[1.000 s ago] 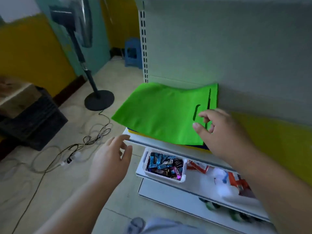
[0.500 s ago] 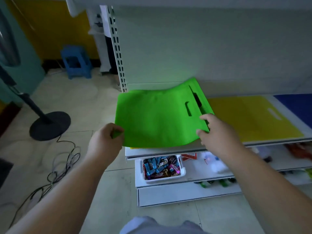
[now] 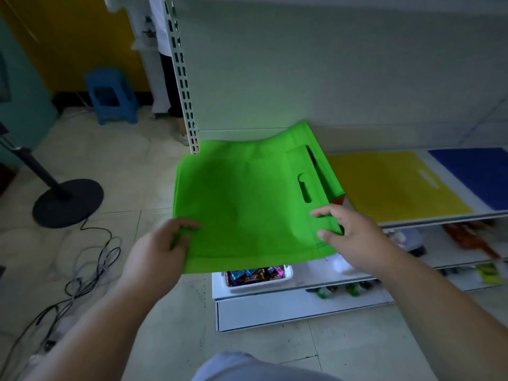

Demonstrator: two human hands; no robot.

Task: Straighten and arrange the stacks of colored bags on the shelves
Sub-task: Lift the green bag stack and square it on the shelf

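1. Left hand (image 3: pixel 162 243) grips the near-left corner of the green bag stack (image 3: pixel 247 204), fingers curled over the top and folding the edge a little. Likely a hold for steering the stack square.
2. Right hand (image 3: pixel 354 237) pinches the near-right corner, thumb on top, other fingers over and past the edge. With a grip at each corner, the pair can probably slide or turn the whole pile together.
3. The green stack sits at the left end of the shelf (image 3: pixel 439 217), its near edge overhanging the shelf front, the far edge curling up against the back panel (image 3: pixel 330 78). Judged not yet squared.
4. Material: matte, soft, non-woven-looking fabric; flat rectangular bags with an oblong die-cut handle slot near the right side. Several layers show at the left edge; it sags and bows rather than lying stiff.
5. Just beside it on the right lies the yellow bag stack (image 3: pixel 393 185), flat, then a blue bag stack (image 3: pixel 478 174).
6. Below: a white tray of wrapped sweets (image 3: pixel 258 276). On the floor, a fan base (image 3: pixel 68 202), cables, a blue stool (image 3: pixel 112 97).
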